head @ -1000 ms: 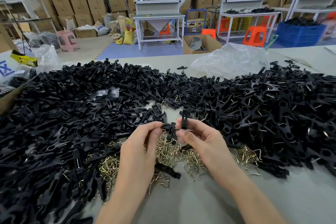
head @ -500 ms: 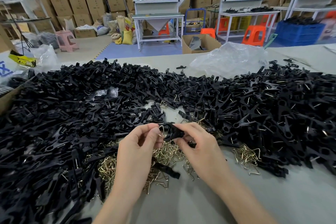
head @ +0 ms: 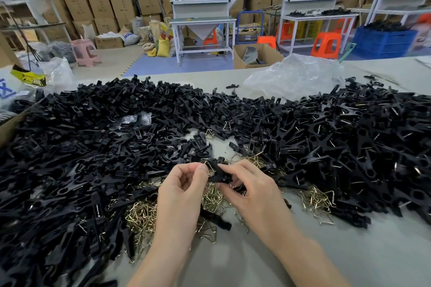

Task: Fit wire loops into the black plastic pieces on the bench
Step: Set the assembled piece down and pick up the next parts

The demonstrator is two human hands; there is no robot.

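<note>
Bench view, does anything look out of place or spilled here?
Mostly just work heaps. A scrap of clear plastic lies among the black pieces, where it doesn't belong, and one stray piece sits alone on the bare bench beyond the pile. Nothing looks damaged.

Stacked cartons (head: 100, 0) — white workbenches (head: 202, 23)

One head cam, wide-angle, facing fwd & down, close over bench (head: 363, 254) near edge
</note>
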